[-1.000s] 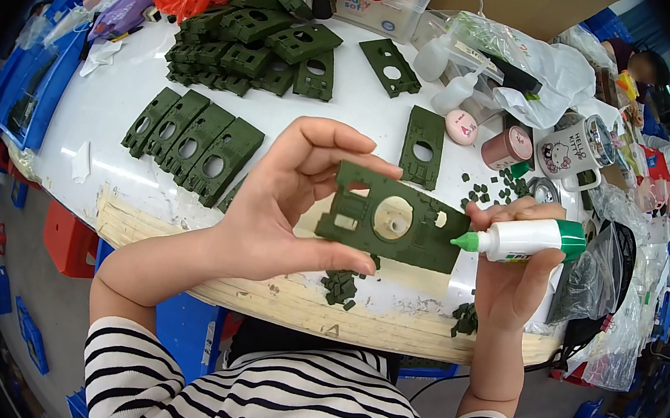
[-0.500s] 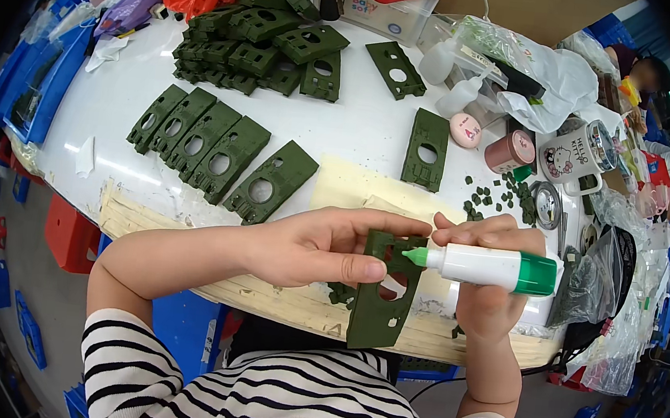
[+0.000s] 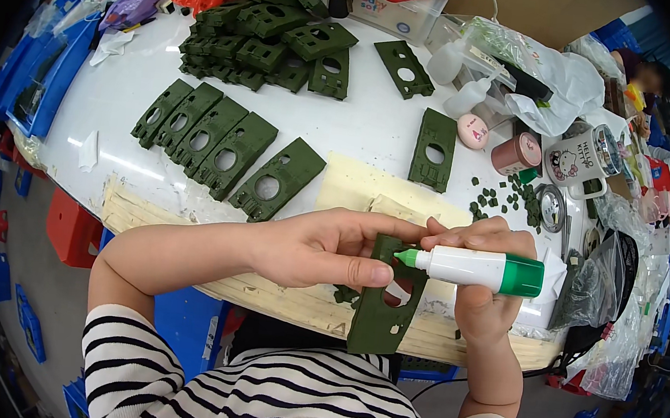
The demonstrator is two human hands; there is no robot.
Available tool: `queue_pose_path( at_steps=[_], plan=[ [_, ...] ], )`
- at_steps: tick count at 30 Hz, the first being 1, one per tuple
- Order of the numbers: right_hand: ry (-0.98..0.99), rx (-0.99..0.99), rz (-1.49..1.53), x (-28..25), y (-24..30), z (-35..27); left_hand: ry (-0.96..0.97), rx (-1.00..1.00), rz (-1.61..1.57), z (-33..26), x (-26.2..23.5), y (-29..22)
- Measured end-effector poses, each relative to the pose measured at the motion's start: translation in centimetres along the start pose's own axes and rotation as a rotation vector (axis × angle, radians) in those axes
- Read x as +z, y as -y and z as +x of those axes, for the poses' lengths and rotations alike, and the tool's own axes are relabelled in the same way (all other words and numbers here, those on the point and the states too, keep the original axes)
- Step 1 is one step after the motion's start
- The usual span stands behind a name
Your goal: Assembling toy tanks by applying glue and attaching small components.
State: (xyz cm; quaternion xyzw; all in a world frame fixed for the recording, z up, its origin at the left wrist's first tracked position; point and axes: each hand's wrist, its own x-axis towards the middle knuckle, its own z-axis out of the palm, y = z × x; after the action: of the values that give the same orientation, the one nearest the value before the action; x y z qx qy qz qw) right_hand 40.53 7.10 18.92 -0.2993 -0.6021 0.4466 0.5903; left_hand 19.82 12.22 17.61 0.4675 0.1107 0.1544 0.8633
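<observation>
My left hand [image 3: 319, 248] grips a dark green plastic tank hull part [image 3: 376, 324] by its upper end, thumb on the near face. The part hangs upright over the table's front edge, its round hole partly covered. My right hand [image 3: 485, 310] is closed around a white glue bottle [image 3: 466, 268] with a green base, held on its side. The bottle's green nozzle points left and meets the upper part of the hull, beside my left fingers; whether glue comes out I cannot make out.
Left of my hands several matching hulls [image 3: 228, 150] lie in a row; behind them is a heap [image 3: 275, 38]. Single hulls [image 3: 434, 150] lie farther right. Small green pieces [image 3: 525, 201], a pink tin [image 3: 516, 154] and a mug [image 3: 582, 160] stand right.
The glue bottle has shifted a little left, bringing its nozzle farther over the hull's upper part. Both hands keep their grip. The whole view has moved slightly.
</observation>
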Motion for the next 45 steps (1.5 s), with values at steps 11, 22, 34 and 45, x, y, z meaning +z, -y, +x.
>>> queue_pose_path(
  at_steps=[11,22,34,45],
  plan=[
    [-0.018,0.024,-0.026,0.16,0.19,0.08,0.021,0.023,0.02,0.05,-0.13,0.1],
    [-0.008,0.007,-0.044,0.11,0.09,0.09,0.025,0.026,-0.016,0.04,0.02,0.01],
    [-0.014,0.014,-0.026,0.21,0.12,0.07,0.03,0.024,-0.028,0.04,-0.06,0.11],
    [0.001,0.028,0.042,0.16,0.16,0.16,0.021,0.013,0.027,0.01,-0.2,-0.01]
  ],
)
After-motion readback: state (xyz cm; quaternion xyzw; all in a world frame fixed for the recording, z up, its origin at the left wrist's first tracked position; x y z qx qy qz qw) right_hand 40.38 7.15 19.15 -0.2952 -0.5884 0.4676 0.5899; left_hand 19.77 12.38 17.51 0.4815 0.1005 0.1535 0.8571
